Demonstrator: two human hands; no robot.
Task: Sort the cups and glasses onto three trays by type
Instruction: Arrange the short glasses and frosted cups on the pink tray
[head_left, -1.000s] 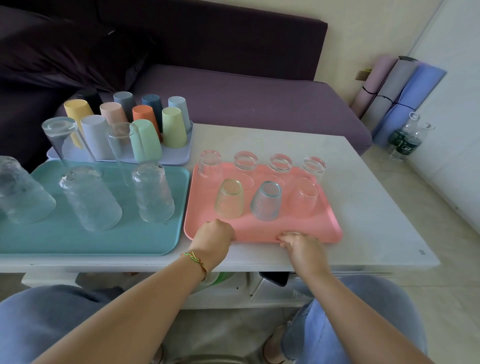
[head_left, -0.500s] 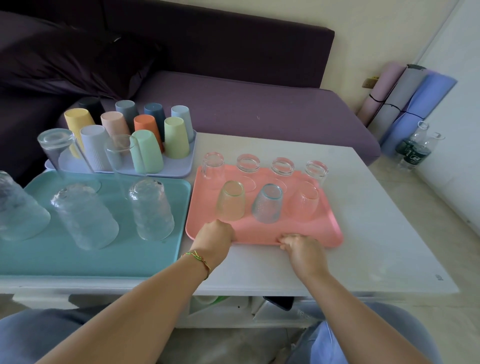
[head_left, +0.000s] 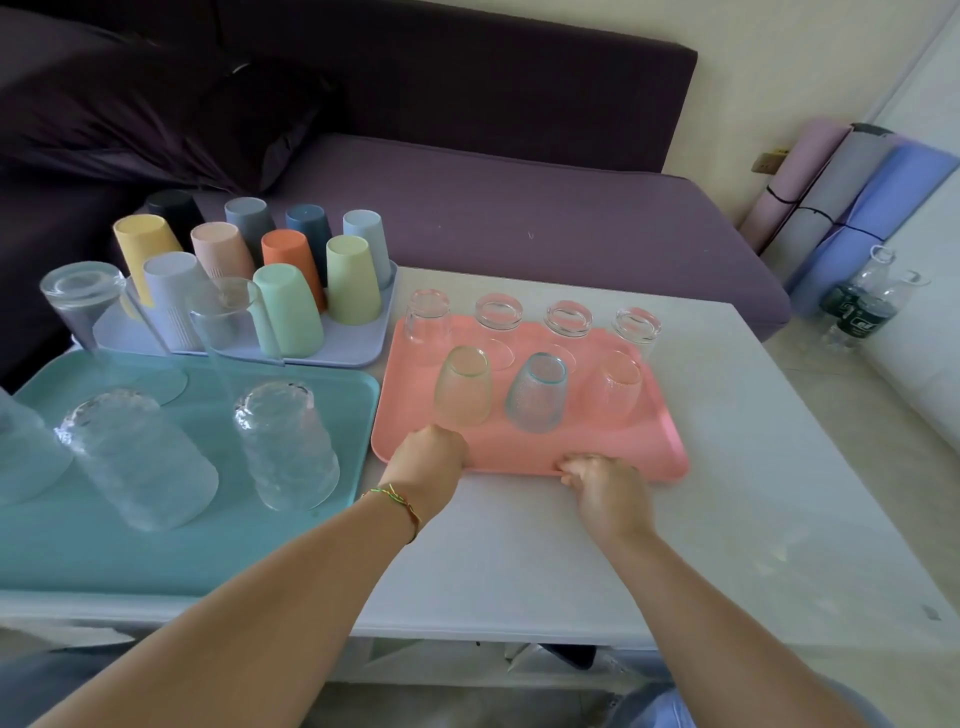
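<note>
Hands at the near rim of the pink tray (head_left: 662, 460): the left hand (head_left: 434, 449) is balled close to its near-left corner and the right hand (head_left: 597, 478) has its fingers curled over the near edge. Both grip the tray as it lies flat on the white table (head_left: 737, 467). On it we count seven small glasses (head_left: 537, 392), all upside down. Four clear ones stand in the back row and three tinted ones in front: amber, blue and pinkish.

Writing is scarce. The only labels we find are dark green bands on two clear bottles (head_left: 862, 312) standing on the floor to the right, and we cannot read them.

Just left of the pink tray lies the teal tray (head_left: 130, 561), carrying inverted textured tumblers (head_left: 285, 447) and, behind them, two tall clear glasses (head_left: 88, 306). Beyond it, at the table's far-left corner, the lavender tray (head_left: 358, 353) holds ten plastic cups (head_left: 350, 280), upside down, in yellow, black, grey, navy, orange, pink, green and pale blue. From our view the tall glasses stand partly in front of those cups.

A thin braided bracelet (head_left: 402, 501) circles the left wrist. A dark purple sofa (head_left: 519, 218) runs behind the table, and rolled mats (head_left: 852, 197) in pink, grey and blue lean by the wall.
</note>
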